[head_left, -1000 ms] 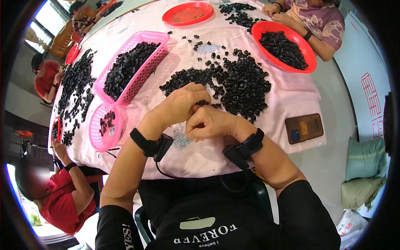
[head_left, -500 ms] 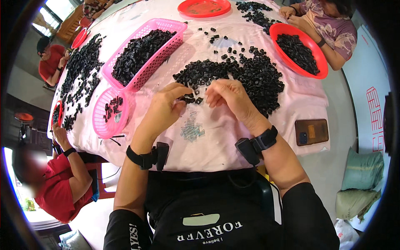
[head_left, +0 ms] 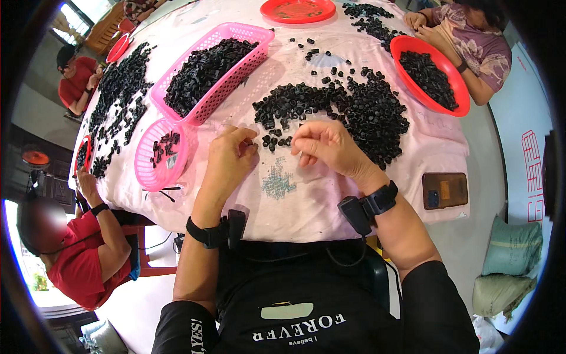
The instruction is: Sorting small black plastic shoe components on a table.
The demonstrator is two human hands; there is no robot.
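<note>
A large heap of small black plastic pieces [head_left: 377, 121] lies on the pink cloth in front of me, with a few loose ones at its near edge. My left hand [head_left: 230, 156] is left of those loose pieces, thumb and fingertips pinched on a small black piece [head_left: 252, 143]. Close to the heap's near side, my right hand [head_left: 330, 147] has its fingers curled together; whatever they hold is hidden. Left of my left hand stands a round pink basket [head_left: 141, 171] with some black pieces inside. Behind it is a rectangular pink basket [head_left: 215, 97] filled with similar pieces.
A red plate [head_left: 463, 97] of black pieces sits at the right, another red plate [head_left: 298, 12] at the far side. A phone [head_left: 444, 190] lies near the right edge. More pieces [head_left: 121, 88] spread leftward. Several people sit around the table [head_left: 330, 215].
My left hand has drawn back from the loose pieces, leftward and nearer to me, with a small black piece pinched. My right hand stays close to the heap, fingers curled. The view has shifted slightly.
</note>
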